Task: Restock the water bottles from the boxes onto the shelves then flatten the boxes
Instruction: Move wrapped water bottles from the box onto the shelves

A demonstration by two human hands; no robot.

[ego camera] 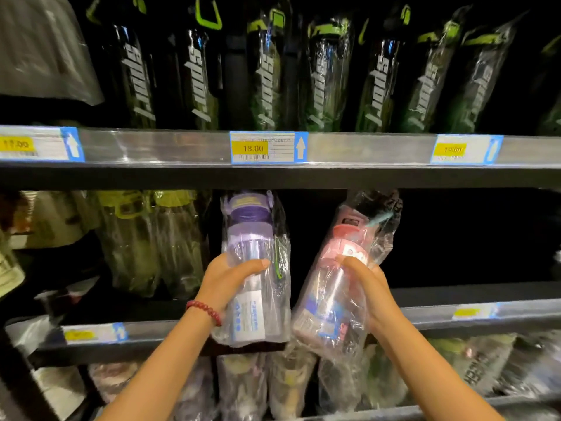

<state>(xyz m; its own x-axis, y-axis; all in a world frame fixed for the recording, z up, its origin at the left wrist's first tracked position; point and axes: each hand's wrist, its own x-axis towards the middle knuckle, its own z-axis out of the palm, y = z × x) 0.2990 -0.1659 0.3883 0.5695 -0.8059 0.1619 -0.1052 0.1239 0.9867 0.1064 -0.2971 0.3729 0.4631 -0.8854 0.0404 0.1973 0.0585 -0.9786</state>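
Observation:
My left hand [226, 282] grips a purple-lidded clear water bottle [253, 238] in a plastic bag, held upright at the front of the middle shelf [455, 312]. My right hand [368, 287] grips a pink-lidded clear bottle [337, 287], also bagged, tilted with its top leaning right into the dark gap of the same shelf. The two bottles sit side by side, almost touching at their bases. No box is in view.
Black and green "sport" bottles [267, 71] fill the top shelf above a price strip [268, 147] marked 18.00. Green-lidded bagged bottles [151, 238] stand left on the middle shelf. More bagged bottles [243, 387] crowd the shelf below. The middle shelf's right part is dark.

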